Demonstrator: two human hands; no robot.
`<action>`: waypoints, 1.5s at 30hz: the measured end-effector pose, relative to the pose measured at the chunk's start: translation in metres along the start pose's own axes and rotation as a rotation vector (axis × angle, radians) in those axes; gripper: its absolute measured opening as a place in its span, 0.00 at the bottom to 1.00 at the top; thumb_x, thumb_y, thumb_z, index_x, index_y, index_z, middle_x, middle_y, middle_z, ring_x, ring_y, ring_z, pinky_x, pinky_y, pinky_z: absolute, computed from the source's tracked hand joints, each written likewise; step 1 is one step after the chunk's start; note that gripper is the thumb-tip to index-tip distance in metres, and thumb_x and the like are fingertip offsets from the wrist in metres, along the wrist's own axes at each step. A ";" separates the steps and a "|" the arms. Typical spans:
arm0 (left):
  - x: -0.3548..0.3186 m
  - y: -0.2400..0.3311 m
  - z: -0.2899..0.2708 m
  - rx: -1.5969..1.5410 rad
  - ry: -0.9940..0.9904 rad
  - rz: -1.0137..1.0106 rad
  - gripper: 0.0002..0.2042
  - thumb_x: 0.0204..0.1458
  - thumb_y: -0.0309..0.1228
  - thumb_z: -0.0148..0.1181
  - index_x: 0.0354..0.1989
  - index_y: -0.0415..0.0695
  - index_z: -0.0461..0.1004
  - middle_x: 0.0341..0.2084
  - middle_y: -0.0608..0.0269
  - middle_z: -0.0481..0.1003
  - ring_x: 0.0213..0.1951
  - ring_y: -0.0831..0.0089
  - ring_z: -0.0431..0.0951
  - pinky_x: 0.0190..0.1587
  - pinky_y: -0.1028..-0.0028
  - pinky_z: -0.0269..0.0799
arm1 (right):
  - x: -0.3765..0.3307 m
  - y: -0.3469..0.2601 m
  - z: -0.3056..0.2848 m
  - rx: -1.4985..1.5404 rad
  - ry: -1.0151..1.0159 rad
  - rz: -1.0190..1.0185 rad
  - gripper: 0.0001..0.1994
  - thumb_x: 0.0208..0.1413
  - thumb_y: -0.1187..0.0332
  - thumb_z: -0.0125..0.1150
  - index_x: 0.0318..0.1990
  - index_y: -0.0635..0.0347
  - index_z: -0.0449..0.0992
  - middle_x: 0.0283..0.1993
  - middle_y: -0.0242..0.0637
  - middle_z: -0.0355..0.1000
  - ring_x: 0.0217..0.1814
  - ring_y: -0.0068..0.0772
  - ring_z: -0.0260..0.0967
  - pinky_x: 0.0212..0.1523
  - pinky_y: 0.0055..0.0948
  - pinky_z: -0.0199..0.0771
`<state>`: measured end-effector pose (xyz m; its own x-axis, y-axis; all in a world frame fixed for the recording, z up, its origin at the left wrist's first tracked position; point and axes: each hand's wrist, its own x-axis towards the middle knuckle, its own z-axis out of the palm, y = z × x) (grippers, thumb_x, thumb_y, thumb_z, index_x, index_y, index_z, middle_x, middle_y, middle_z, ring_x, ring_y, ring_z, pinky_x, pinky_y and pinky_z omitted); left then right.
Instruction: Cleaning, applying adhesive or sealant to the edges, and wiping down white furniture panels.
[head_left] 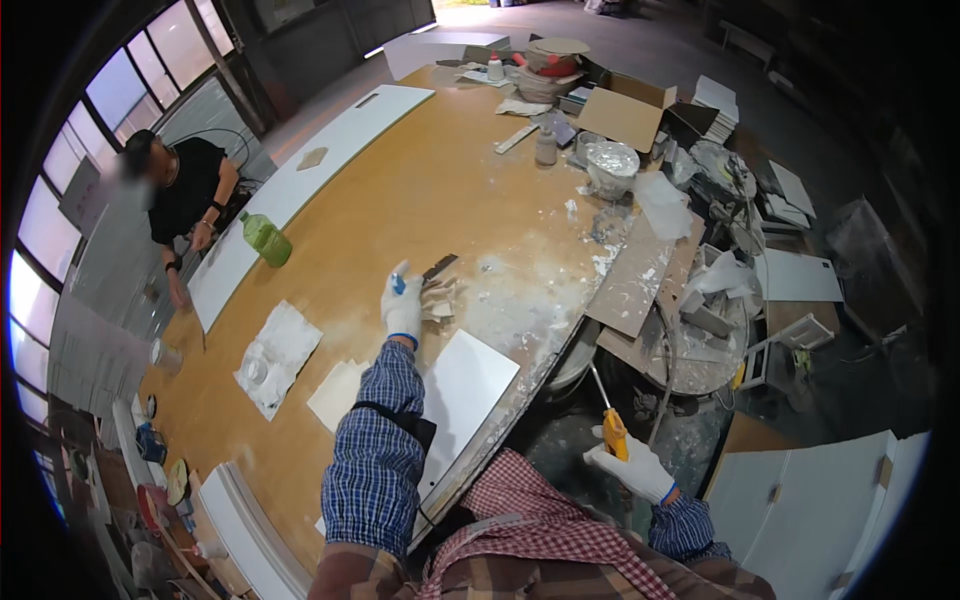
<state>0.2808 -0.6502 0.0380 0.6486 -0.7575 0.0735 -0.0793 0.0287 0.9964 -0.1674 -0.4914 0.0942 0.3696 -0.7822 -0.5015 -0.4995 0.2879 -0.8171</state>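
Observation:
My left hand (402,302), in a white glove, reaches over the wooden table with its fingers closed on a small blue object (399,284); its kind is unclear. Right beside the fingers is a dark, flat strip like a scraper blade (440,267); whether it joins the blue object cannot be made out. Crumpled beige pieces (438,298) lie beneath it. Nearer to me, a white panel (468,385) lies by the table's edge. At the right, my gloved right hand (635,468) grips a yellow air blow gun (614,436), its long thin nozzle pointing away over the floor.
Across the table (390,180), a person (195,180) stands by a long white board (330,160) and a green bottle (266,240). A white sheet (279,358) carries a small round lid. Putty-smeared tubs (611,168) and boxes crowd the far right. White panels (810,510) stand at lower right.

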 end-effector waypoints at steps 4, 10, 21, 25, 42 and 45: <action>0.008 -0.002 0.001 0.256 -0.064 -0.168 0.22 0.56 0.32 0.59 0.58 0.36 0.72 0.46 0.57 0.79 0.47 0.73 0.77 0.50 0.74 0.72 | -0.005 -0.006 0.005 -0.201 -0.040 0.056 0.31 0.57 0.45 0.62 0.58 0.60 0.70 0.43 0.39 0.79 0.48 0.40 0.75 0.52 0.35 0.71; 0.009 -0.036 -0.011 0.058 -0.110 -0.285 0.29 0.57 0.30 0.58 0.66 0.31 0.60 0.61 0.49 0.69 0.59 0.64 0.73 0.61 0.70 0.69 | 0.005 -0.023 0.010 -0.449 -0.146 0.168 0.32 0.57 0.37 0.55 0.54 0.57 0.71 0.45 0.48 0.78 0.50 0.55 0.75 0.51 0.45 0.71; 0.003 -0.021 -0.007 0.012 -0.012 -0.315 0.25 0.57 0.29 0.60 0.62 0.32 0.68 0.50 0.56 0.76 0.47 0.72 0.78 0.48 0.76 0.75 | 0.003 -0.039 0.012 -0.369 -0.087 0.209 0.31 0.57 0.41 0.56 0.58 0.56 0.71 0.45 0.43 0.79 0.50 0.50 0.76 0.53 0.40 0.71; 0.000 -0.017 -0.008 -0.022 -0.047 -0.336 0.23 0.57 0.33 0.63 0.59 0.33 0.71 0.49 0.54 0.77 0.48 0.70 0.80 0.49 0.73 0.77 | 0.007 -0.021 0.012 -0.276 -0.009 0.173 0.31 0.57 0.43 0.58 0.59 0.56 0.71 0.44 0.41 0.80 0.50 0.45 0.77 0.54 0.36 0.71; 0.007 -0.036 -0.005 -0.074 -0.043 -0.352 0.25 0.59 0.26 0.57 0.65 0.35 0.65 0.48 0.54 0.77 0.41 0.70 0.80 0.38 0.75 0.79 | 0.015 -0.029 0.041 -0.479 -0.220 0.129 0.32 0.58 0.38 0.54 0.62 0.50 0.67 0.52 0.52 0.76 0.55 0.58 0.73 0.55 0.48 0.70; 0.005 -0.033 0.001 -0.084 -0.074 -0.398 0.26 0.59 0.28 0.59 0.65 0.33 0.64 0.52 0.52 0.75 0.46 0.68 0.80 0.44 0.74 0.79 | 0.013 -0.031 0.041 -0.467 -0.181 0.128 0.31 0.59 0.39 0.55 0.61 0.51 0.68 0.50 0.50 0.77 0.54 0.57 0.73 0.54 0.48 0.70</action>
<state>0.2862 -0.6555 0.0057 0.5596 -0.7652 -0.3183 0.2308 -0.2249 0.9466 -0.1148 -0.4879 0.1008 0.3915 -0.6370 -0.6640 -0.8307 0.0656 -0.5528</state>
